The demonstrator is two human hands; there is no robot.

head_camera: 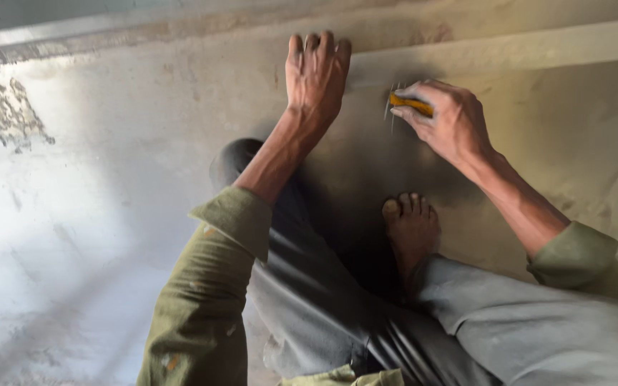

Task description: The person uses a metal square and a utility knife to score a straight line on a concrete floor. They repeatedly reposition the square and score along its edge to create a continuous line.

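Note:
My left hand (316, 75) lies flat, fingers together, pressed on the grey plastered surface (144, 121) just below a raised ledge. My right hand (448, 121) grips a small scraper with a yellow handle (410, 104); its thin metal blade touches the surface right under the ledge, a short way right of my left hand. Both forearms come out of olive-green rolled sleeves.
I crouch on the surface: my bare right foot (410, 232) rests flat below the hands, and my left knee (237, 157) in dark trousers is bent beside it. A pale ledge (523, 50) runs along the top. Flaked patches (8, 114) mark the far left.

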